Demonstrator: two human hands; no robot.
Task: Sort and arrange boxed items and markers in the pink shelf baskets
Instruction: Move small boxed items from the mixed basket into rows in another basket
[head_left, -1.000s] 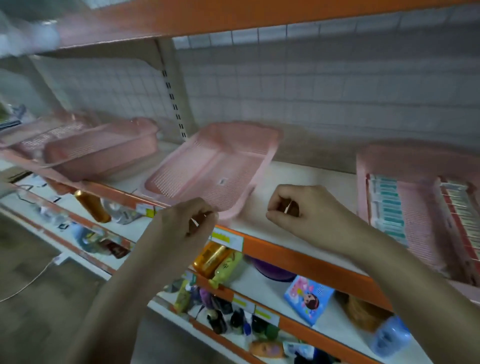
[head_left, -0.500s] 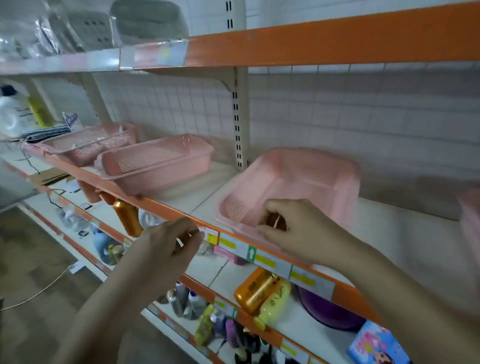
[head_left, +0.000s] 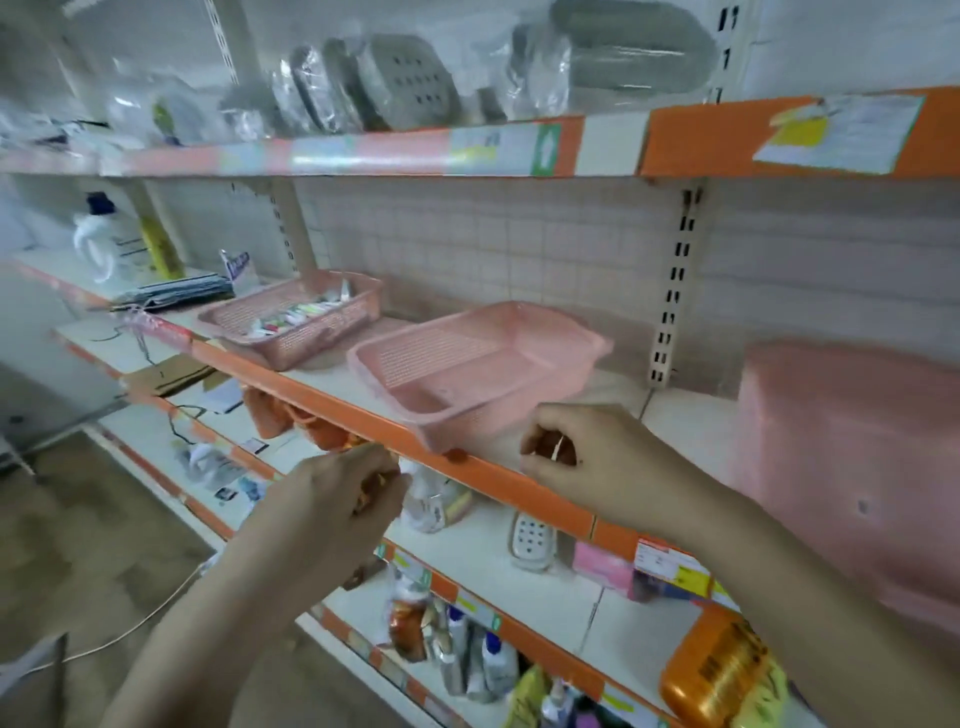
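On the middle shelf an empty pink basket (head_left: 545, 332) sits just behind my hands. Left of it, another pink basket (head_left: 332, 335) holds several small tubes or markers. The wall of a third pink basket (head_left: 852, 467) fills the right edge, blurred. My right hand (head_left: 597, 462) hovers over the shelf's front edge with its fingers curled, pinching a thin pale sliver. My left hand (head_left: 337, 499) is lower, in front of the orange shelf lip (head_left: 498, 486). Its fingertips pinch something small and blurred.
Grey items wrapped in plastic (head_left: 395, 83) lie on the top shelf. A white bottle (head_left: 96, 244) and dark folded packs (head_left: 176, 291) stand at far left. Bottles and an orange container (head_left: 711, 670) crowd the lower shelves. A slotted upright (head_left: 675, 280) runs behind the baskets.
The view has swung left and up along the shelf. The basket of boxed items has left the frame and the basket of markers has come in. Both hands stay curled.
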